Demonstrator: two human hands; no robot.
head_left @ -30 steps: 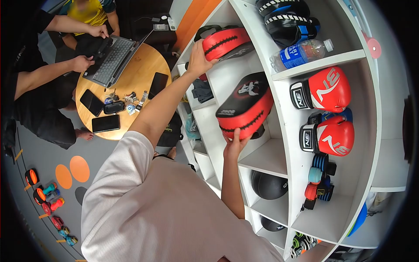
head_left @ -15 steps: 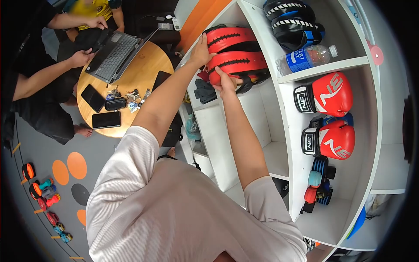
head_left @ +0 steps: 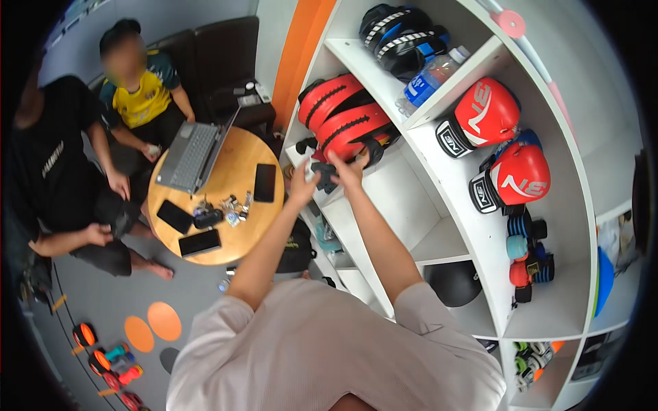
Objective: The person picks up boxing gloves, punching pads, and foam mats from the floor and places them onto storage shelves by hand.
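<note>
Both my hands reach to the shelf's left edge, below the red pads. A crumpled dark grey cloth item (head_left: 324, 177) sits between them. My left hand (head_left: 301, 186) closes on its left side, and my right hand (head_left: 348, 172) grips its right side, with fingers partly hidden. Just beyond my right hand lie two red curved striking pads (head_left: 336, 113) with black stitching, stacked in the compartment. A black strap (head_left: 373, 152) from the pads hangs near my right fingers.
Red boxing gloves (head_left: 488, 113), a plastic bottle (head_left: 432, 81) and black pads (head_left: 397, 41) fill nearby shelves. A black ball-like object (head_left: 454, 283) sits lower. Left, a round table (head_left: 236, 161) holds a laptop (head_left: 195, 154) and phones. Two people are beside it; dumbbells (head_left: 120, 356) lie on the floor.
My hands have let go of the red pads, which rest on the shelf, and moved down to the dark grey cloth item. The view has shifted, showing more of the seated person.
</note>
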